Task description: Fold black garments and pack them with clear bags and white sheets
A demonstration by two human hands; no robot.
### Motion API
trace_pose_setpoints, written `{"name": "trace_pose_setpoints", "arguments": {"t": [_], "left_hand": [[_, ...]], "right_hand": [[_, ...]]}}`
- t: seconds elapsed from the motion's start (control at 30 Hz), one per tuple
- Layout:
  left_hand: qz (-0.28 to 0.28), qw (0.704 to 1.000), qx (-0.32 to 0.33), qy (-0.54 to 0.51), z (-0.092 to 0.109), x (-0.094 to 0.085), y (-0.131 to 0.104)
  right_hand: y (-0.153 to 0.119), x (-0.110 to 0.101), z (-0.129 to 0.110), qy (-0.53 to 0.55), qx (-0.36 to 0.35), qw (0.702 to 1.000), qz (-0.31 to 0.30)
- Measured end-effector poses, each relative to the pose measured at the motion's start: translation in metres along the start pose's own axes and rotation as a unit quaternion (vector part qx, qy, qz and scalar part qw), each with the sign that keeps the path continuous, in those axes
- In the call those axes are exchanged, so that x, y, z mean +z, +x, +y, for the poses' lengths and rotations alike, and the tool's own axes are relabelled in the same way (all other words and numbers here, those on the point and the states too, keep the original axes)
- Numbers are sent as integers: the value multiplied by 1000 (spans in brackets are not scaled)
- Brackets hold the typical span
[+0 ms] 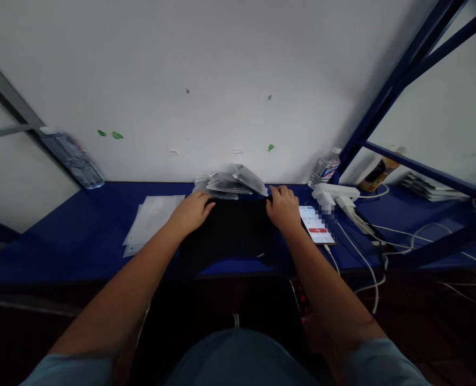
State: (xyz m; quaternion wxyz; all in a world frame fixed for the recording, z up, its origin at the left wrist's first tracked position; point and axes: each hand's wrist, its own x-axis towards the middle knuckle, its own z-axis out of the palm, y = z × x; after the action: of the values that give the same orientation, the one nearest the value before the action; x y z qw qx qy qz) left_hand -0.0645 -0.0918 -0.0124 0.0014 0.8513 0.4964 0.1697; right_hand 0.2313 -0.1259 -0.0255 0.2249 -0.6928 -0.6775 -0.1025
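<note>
A black cloth item (233,228) with a small white mark near its lower right lies spread on the blue table, its front edge curved. My left hand (193,212) rests at its upper left corner, thumb and fingers closed on the fabric. At the upper right corner my right hand (284,206) has its fingers curled on the cloth's edge. Just behind the cloth, against the wall, is a pile of clear plastic bags (230,182). White sheets (153,220), apparently in clear plastic, lie left of my left hand.
A lit phone (317,228) with a cable lies right of my right hand. Behind it are a white power strip (336,191), plugs and a labelled bottle (325,167). Another bottle (75,161) leans at the left. Blue metal bars (407,80) frame the right side; loose white cables cross there.
</note>
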Motion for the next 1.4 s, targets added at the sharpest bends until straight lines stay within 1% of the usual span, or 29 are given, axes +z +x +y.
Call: {"name": "trace_pose_setpoints", "arguments": {"t": [0.03,0.07,0.1,0.13,0.17,0.2,0.27,0.37,0.47,0.53,0.63,0.7,0.8,0.83,0.9,1.0,1.07,1.13,1.17,1.23,1.27,1.33,1.4], "left_hand": [[-28,998,50,-22,4,-1,-7],[-58,994,86,-36,7,0,-14],[-86,990,107,-43,9,2,-20],[-109,987,114,-43,10,5,-25],[-124,985,112,-38,9,10,-29],[-133,985,108,-32,8,15,-32],[-133,985,103,-24,3,24,-36],[-113,988,102,-22,-6,33,-36],[-96,992,85,-18,-10,35,-34],[-88,994,65,-10,-10,32,-33],[-78,996,41,5,-4,22,-32],[-69,996,48,12,1,13,-34],[-57,995,81,6,7,5,-43],[-61,994,96,-1,7,5,-47],[-85,988,124,-20,5,8,-56],[-121,982,139,-41,-3,16,-67],[-119,982,138,-45,-8,20,-73],[-106,984,135,-47,-11,21,-76],[-97,985,131,-48,-12,21,-77],[-77,988,125,-53,-12,21,-78],[-66,989,122,-56,-12,21,-79],[-46,990,121,-62,-11,23,-79],[-33,989,123,-68,-10,24,-79]], "right_hand": [[-5,-1,-2,20,-57,998,-21],[-11,0,-3,42,-114,991,-55],[-16,2,-3,61,-162,980,-96],[-22,6,-3,74,-194,969,-135],[-27,10,-3,79,-210,960,-166],[-32,15,-2,79,-214,955,-187],[-37,21,-1,70,-203,955,-206],[-36,23,0,67,-201,954,-211],[-33,20,2,59,-201,956,-205],[-31,17,4,43,-185,963,-193],[-30,11,8,14,-141,976,-168],[-32,4,10,3,-120,982,-149],[-43,-6,15,3,-110,987,-114],[-48,-7,17,3,-107,989,-106],[-61,-8,21,-2,-104,989,-102],[-78,-7,25,-17,-93,991,-94],[-87,-9,25,-27,-51,997,-60],[-93,-15,23,-34,30,999,-25],[-95,-19,21,-34,77,996,-19],[-97,-27,18,-23,155,987,-43],[-96,-30,17,-10,177,982,-66],[-94,-33,17,34,192,975,-101],[-90,-30,20,107,188,970,-108]]}}
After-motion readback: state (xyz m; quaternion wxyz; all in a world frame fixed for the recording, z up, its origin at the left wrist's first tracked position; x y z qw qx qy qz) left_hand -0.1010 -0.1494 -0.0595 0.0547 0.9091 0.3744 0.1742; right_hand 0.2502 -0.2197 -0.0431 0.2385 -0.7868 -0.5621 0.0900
